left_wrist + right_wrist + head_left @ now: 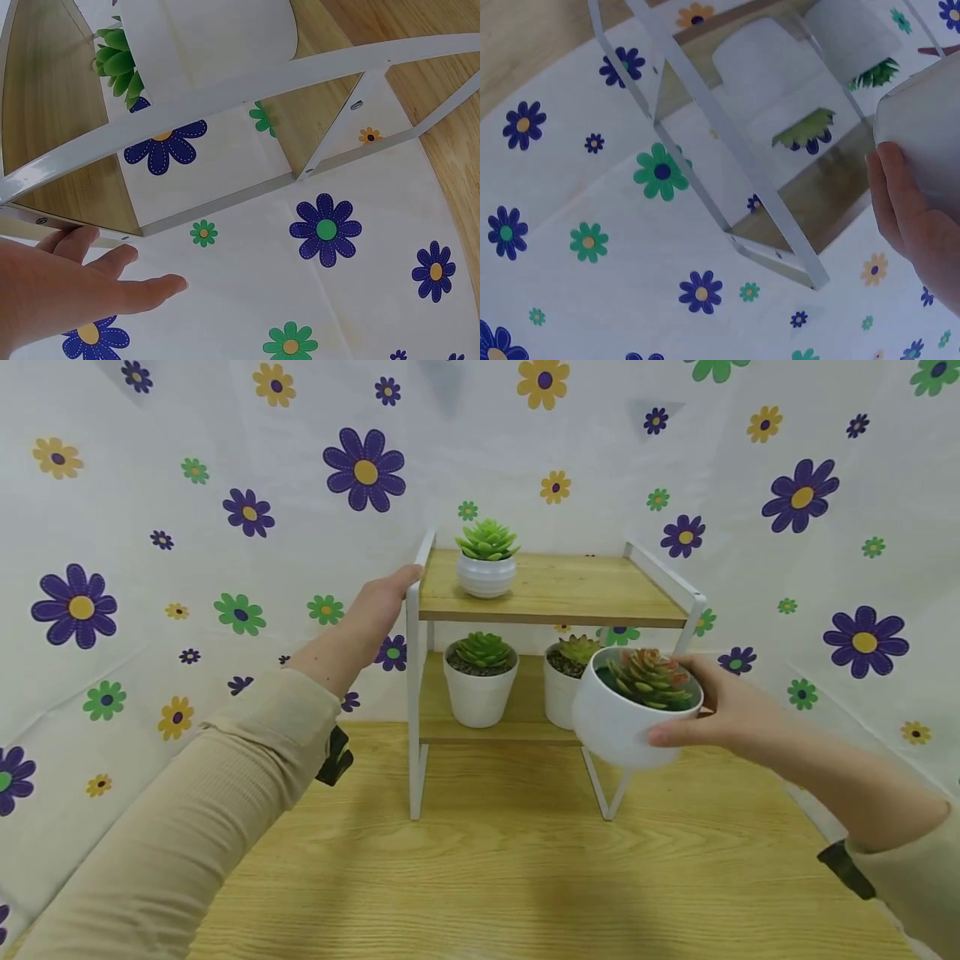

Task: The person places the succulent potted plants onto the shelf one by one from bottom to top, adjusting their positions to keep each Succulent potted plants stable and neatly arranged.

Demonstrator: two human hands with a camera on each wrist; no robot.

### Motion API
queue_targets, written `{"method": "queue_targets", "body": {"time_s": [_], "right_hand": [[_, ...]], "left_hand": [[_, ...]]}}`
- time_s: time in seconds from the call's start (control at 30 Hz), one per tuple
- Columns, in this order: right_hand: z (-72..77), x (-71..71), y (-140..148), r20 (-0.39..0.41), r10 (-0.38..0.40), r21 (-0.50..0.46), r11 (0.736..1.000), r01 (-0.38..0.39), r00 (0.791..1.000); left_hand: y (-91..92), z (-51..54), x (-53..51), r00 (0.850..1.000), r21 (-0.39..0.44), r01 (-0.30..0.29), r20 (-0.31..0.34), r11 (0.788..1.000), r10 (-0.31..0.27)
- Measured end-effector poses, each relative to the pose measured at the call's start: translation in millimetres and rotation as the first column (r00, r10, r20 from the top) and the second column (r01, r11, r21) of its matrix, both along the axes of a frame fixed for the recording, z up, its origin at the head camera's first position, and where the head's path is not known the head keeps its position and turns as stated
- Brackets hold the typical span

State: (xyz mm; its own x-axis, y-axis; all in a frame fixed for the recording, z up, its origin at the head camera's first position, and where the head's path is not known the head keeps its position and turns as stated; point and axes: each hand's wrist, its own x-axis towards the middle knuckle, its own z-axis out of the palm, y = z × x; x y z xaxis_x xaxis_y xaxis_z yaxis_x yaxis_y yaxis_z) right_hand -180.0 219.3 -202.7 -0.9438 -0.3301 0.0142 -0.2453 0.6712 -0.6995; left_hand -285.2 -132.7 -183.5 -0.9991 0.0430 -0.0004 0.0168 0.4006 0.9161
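My right hand point(716, 702) holds a round white pot point(626, 731) with a red-tipped green succulent point(651, 678), tilted slightly in front of a shelf's right side. The thumb lies on the near side of the pot; in the right wrist view fingers point(900, 187) rest along its wall. At the upper left corner of the two-tier shelf point(570, 617), my left hand point(378, 606) grips the white side frame point(414, 710). Its fingers point(154, 294) show beside the frame in the left wrist view, while the thumb's contact is hidden.
On the top board stands a small ribbed white pot point(486, 577) with a bright green succulent. The lower board holds a white pot point(482, 697) with a green succulent and another point(558, 697) partly behind the held pot. A flower-patterned sheet point(285, 568) surrounds the wooden table point(480, 877).
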Motion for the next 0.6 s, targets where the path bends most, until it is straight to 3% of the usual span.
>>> {"method": "queue_targets", "body": {"time_s": [0.07,0.33,0.47,0.6], "right_hand": [[15.2,-2.8,3,-0.003,-0.026,0.016,1.0,0.026,1.0],[71.8,-25.2,-3,0.011,-0.072,-0.076,0.994,0.073,0.997],[87.1,-42.0,-14,-0.014,-0.103,-0.08,0.992,0.101,0.995],[92.4,-56.6,-23,-0.005,-0.127,-0.092,0.988,0.126,0.992]], "left_hand": [[0.4,0.0,-0.4,1.0,0.003,-0.003,0.004,1.0,0.003],[-1.2,0.7,1.5,1.0,-0.005,-0.009,0.009,1.0,0.009],[-0.9,1.5,2.2,1.0,0.002,-0.012,0.006,1.0,0.012],[0.4,1.9,1.9,1.0,0.017,-0.013,0.012,1.0,0.013]]}}
